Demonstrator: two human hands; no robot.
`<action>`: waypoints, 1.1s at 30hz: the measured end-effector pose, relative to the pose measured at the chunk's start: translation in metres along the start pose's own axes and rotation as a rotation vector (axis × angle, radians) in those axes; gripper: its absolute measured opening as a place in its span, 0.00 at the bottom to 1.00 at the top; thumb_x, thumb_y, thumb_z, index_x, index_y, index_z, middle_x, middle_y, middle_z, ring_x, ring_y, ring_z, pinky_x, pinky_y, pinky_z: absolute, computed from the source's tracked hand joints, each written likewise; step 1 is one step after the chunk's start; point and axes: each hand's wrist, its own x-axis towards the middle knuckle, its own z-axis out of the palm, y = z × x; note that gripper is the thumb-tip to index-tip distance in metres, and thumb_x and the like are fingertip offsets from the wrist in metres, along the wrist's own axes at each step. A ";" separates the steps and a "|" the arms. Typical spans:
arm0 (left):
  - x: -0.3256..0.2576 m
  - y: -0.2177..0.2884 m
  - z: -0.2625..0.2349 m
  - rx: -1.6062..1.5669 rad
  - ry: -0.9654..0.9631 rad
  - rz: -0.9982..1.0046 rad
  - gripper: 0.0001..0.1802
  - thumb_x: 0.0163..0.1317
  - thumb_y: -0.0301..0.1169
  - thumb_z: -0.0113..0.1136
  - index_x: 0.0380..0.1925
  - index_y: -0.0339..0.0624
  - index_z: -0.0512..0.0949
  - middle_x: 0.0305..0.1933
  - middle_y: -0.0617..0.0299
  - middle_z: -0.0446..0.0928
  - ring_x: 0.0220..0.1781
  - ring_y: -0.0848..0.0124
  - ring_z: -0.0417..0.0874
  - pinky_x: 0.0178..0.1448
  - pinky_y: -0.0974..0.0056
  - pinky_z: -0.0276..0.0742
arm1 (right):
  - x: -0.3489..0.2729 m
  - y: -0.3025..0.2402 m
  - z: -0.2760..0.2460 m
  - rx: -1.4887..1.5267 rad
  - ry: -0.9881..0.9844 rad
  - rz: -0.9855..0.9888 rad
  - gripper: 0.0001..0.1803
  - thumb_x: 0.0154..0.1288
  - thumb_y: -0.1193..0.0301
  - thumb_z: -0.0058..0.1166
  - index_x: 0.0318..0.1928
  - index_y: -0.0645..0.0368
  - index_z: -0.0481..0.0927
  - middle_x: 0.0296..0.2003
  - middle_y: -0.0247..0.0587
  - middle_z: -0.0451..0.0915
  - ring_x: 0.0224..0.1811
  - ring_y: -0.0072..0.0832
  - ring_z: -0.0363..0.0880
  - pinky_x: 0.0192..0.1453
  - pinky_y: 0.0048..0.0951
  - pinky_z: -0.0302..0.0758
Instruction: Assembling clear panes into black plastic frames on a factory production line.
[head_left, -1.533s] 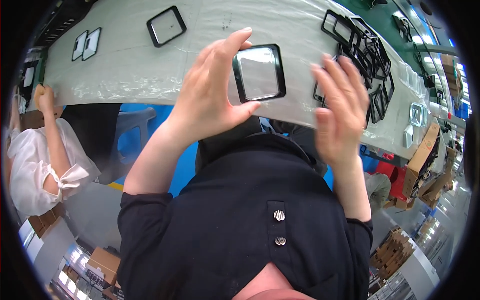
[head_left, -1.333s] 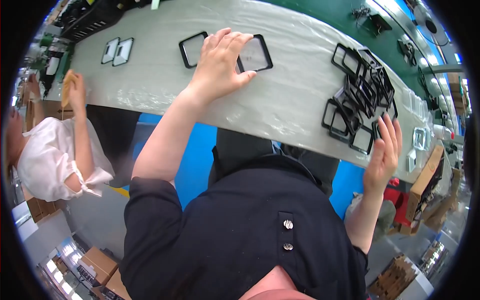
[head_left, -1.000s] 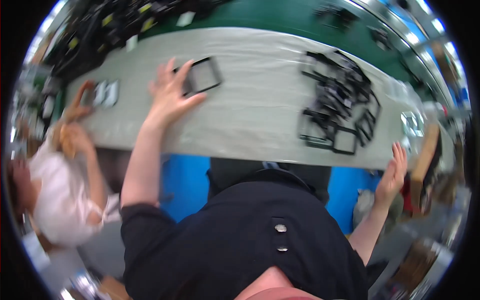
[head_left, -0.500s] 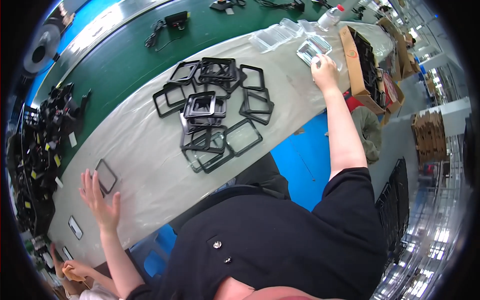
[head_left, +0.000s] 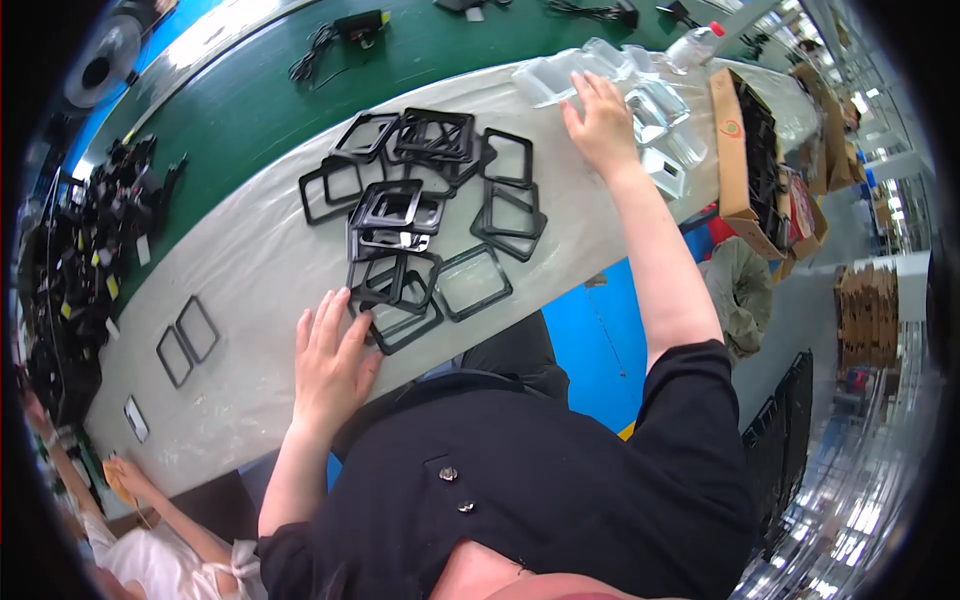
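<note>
My left hand [head_left: 332, 365] lies at the near edge of a loose pile of black rectangular frames [head_left: 437, 133], fingers stretched out. Its fingertips reach the nearest frames; whether they touch is hard to tell. Farther right, my right hand [head_left: 606, 125] is open with spread fingers over the edge of some clear plastic trays [head_left: 545, 85]; nothing shows in its grasp. Beside it sit a shiny clear stack [head_left: 657, 108] and a whitish flat piece [head_left: 664, 173]. Two dark frames, one [head_left: 207, 316] slightly overlapping or touching the other, lie apart at the left.
A cardboard box [head_left: 735, 150] of black parts stands at the right, near a red-capped bottle [head_left: 694, 46]. Behind runs a green bench [head_left: 250, 110] with a cabled black device [head_left: 358, 26]. Black parts heap [head_left: 110, 260] at far left; a co-worker's hand [head_left: 125, 478] is lower left.
My left hand has moved right, from the two separate frames to the pile. My right hand has left the shiny stack and moved left over the trays; the whitish piece now lies uncovered.
</note>
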 end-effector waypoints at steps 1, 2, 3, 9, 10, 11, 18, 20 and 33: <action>-0.005 -0.001 0.001 -0.013 0.019 -0.015 0.30 0.49 0.36 0.70 0.53 0.42 0.74 0.70 0.45 0.61 0.73 0.49 0.62 0.72 0.43 0.55 | 0.009 -0.008 0.012 -0.061 0.000 -0.028 0.25 0.65 0.56 0.53 0.58 0.55 0.76 0.58 0.45 0.76 0.63 0.42 0.71 0.64 0.45 0.69; -0.006 0.001 -0.005 -0.026 0.040 -0.025 0.29 0.48 0.37 0.71 0.51 0.42 0.75 0.70 0.45 0.61 0.73 0.48 0.62 0.72 0.43 0.57 | 0.018 -0.014 0.012 -0.109 -0.067 -0.017 0.24 0.66 0.55 0.52 0.57 0.54 0.77 0.58 0.44 0.76 0.63 0.40 0.71 0.63 0.47 0.70; -0.004 0.003 -0.007 -0.050 0.052 -0.028 0.29 0.47 0.37 0.72 0.51 0.42 0.75 0.70 0.45 0.61 0.72 0.48 0.62 0.72 0.44 0.57 | 0.026 -0.008 0.015 -0.160 -0.132 -0.010 0.24 0.66 0.55 0.51 0.57 0.54 0.77 0.57 0.42 0.77 0.62 0.39 0.72 0.62 0.47 0.70; -0.007 0.007 -0.007 -0.116 0.120 -0.136 0.32 0.40 0.40 0.77 0.46 0.41 0.76 0.68 0.44 0.64 0.67 0.49 0.69 0.69 0.47 0.64 | 0.028 0.003 0.037 -0.119 -0.120 -0.053 0.17 0.67 0.59 0.52 0.53 0.48 0.81 0.51 0.36 0.83 0.53 0.35 0.81 0.56 0.41 0.74; -0.006 0.009 -0.007 -0.125 0.131 -0.122 0.30 0.41 0.40 0.76 0.44 0.40 0.76 0.67 0.44 0.65 0.66 0.49 0.70 0.69 0.47 0.64 | 0.029 0.002 0.035 -0.103 -0.138 -0.083 0.16 0.67 0.60 0.52 0.53 0.46 0.81 0.49 0.35 0.84 0.51 0.34 0.82 0.54 0.41 0.74; -0.004 0.010 -0.005 -0.137 0.143 -0.108 0.29 0.41 0.39 0.76 0.42 0.39 0.76 0.67 0.44 0.66 0.65 0.49 0.71 0.68 0.47 0.65 | 0.028 0.004 0.034 -0.094 -0.081 -0.091 0.15 0.66 0.62 0.53 0.52 0.46 0.82 0.43 0.36 0.86 0.44 0.36 0.85 0.50 0.41 0.76; -0.018 -0.004 -0.016 -0.146 0.230 -0.161 0.20 0.43 0.29 0.69 0.39 0.41 0.75 0.59 0.49 0.70 0.64 0.49 0.72 0.65 0.52 0.70 | 0.035 -0.003 0.017 -0.276 0.023 -0.191 0.18 0.62 0.67 0.55 0.53 0.43 0.83 0.35 0.37 0.85 0.37 0.36 0.84 0.45 0.40 0.78; -0.032 -0.011 -0.022 -0.173 0.263 -0.253 0.23 0.44 0.28 0.68 0.43 0.41 0.75 0.60 0.49 0.69 0.63 0.50 0.72 0.63 0.52 0.72 | 0.047 0.010 0.014 -0.320 0.132 -0.233 0.18 0.59 0.71 0.56 0.51 0.43 0.84 0.33 0.36 0.84 0.38 0.35 0.82 0.45 0.40 0.78; -0.055 -0.021 -0.040 -0.506 0.542 -0.294 0.43 0.42 0.20 0.69 0.63 0.38 0.63 0.62 0.52 0.69 0.60 0.58 0.74 0.63 0.59 0.71 | -0.010 -0.218 -0.102 1.317 -0.682 0.127 0.08 0.68 0.74 0.55 0.46 0.59 0.81 0.40 0.31 0.82 0.42 0.15 0.77 0.44 0.19 0.71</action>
